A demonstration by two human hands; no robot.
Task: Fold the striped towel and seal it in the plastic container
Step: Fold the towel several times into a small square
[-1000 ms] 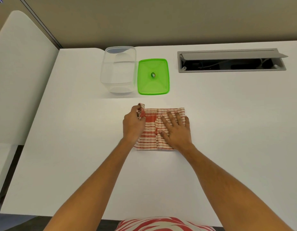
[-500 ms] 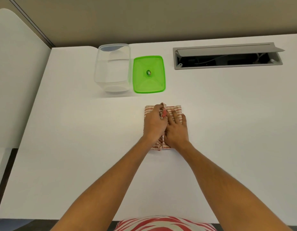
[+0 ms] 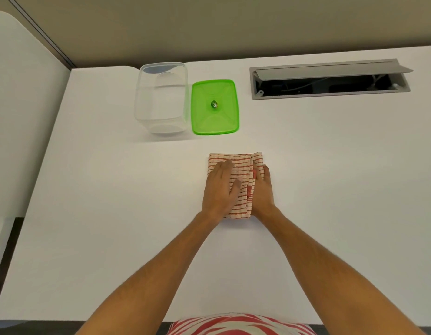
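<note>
The red-and-white striped towel lies folded into a narrow rectangle on the white table. My left hand rests flat on its left part, fingers spread. My right hand lies on its right edge, its fingers partly tucked under the top fold. Behind the towel stands the clear plastic container, open and empty. Its green lid lies flat on the table just to its right.
A grey cable hatch is set into the table at the back right, its flap raised. A white partition borders the table on the left. The table's near edge runs just above my striped clothing.
My left hand carried the towel's left part over to the right, onto the half held down by my right hand, then let go and laid itself flat on the narrower fold.
</note>
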